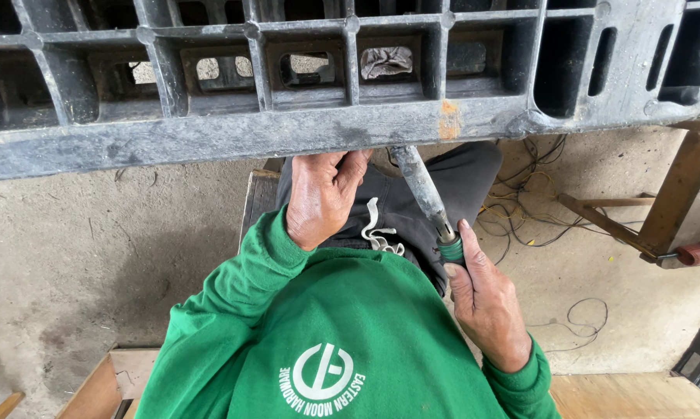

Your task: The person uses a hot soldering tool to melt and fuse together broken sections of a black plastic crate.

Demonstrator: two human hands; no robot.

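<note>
Grey plastic, the pallet [288,132] spans the top of the view from 9 to 3 o'clock. The left hand [323,198] reaches up at 12 o'clock, fingers curled under its lower edge. At 3 o'clock the right hand [486,302] has its fingers closed on the green handle of an iron [424,190], tip touching the edge beside an orange mark [448,118]. My guess: a repair of that edge is under way; the next move calls for a steady tip and a firm brace. Loose wires [521,209] lie on the floor [78,248].
</note>
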